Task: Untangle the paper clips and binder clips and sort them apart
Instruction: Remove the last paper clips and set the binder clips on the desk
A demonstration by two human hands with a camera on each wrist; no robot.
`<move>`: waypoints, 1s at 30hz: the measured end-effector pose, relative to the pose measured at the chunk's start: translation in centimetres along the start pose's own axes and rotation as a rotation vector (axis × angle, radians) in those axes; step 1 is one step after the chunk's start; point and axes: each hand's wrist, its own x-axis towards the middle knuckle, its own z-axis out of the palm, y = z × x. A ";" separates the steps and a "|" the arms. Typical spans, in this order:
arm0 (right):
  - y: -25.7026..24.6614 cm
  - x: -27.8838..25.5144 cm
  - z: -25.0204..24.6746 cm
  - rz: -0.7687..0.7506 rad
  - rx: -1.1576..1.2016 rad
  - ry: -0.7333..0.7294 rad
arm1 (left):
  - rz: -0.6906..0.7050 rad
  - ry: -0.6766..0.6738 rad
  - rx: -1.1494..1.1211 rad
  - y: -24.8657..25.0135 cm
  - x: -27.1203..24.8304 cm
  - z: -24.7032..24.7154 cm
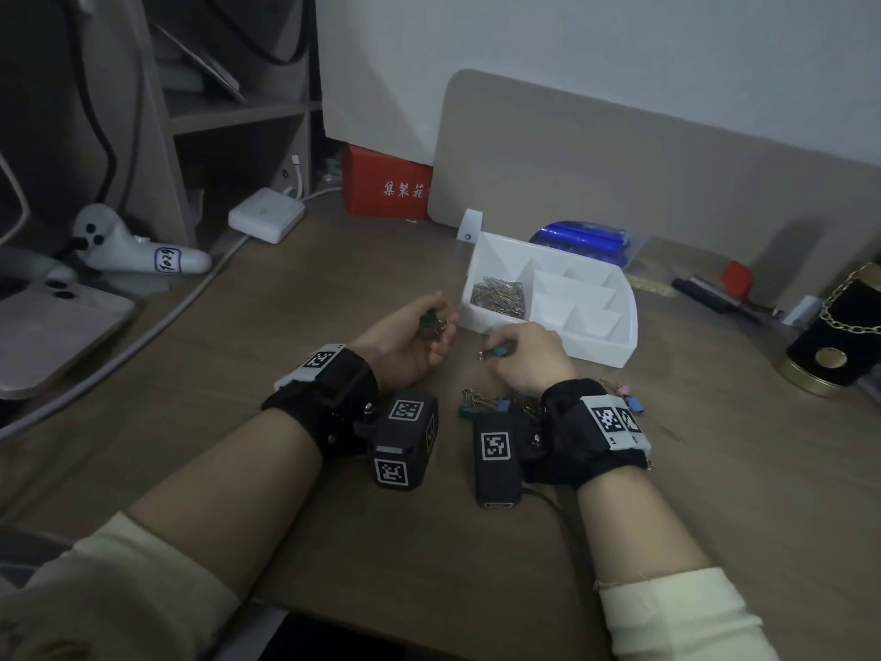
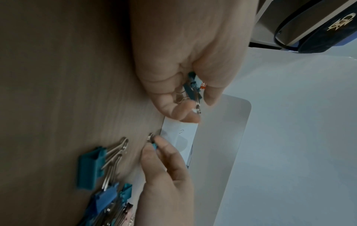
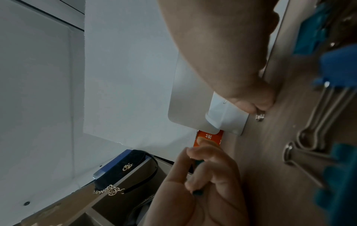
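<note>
My left hand (image 1: 429,326) is curled round a dark teal binder clip (image 2: 190,90), held just above the desk. To its right, my right hand (image 1: 507,349) pinches a small blue binder clip (image 1: 497,351) whose silver handle (image 3: 259,117) touches the wood. A tangled pile of teal, blue and pink binder clips (image 1: 496,403) lies by my right wrist, partly hidden under it. Behind the hands, the white divided tray (image 1: 615,348) holds silver paper clips (image 1: 498,298) in its left compartment.
A red box (image 1: 388,188) and a beige panel (image 1: 667,174) stand at the back. A white charger (image 1: 267,214) with its cable and a white controller (image 1: 138,250) lie to the left. A black tin with a gold chain (image 1: 839,345) is at the right.
</note>
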 end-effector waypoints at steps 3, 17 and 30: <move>-0.3 -0.3 -0.4 0.002 0.009 -0.014 | -0.022 -0.043 0.009 0.0 0.0 0.0; -0.7 -0.7 -0.5 -0.080 -0.045 -0.011 | -0.186 -0.086 0.080 0.0 -0.7 0.2; -3.2 -2.0 -0.1 -0.328 0.586 0.055 | -0.209 -0.207 0.048 -0.5 -2.0 1.2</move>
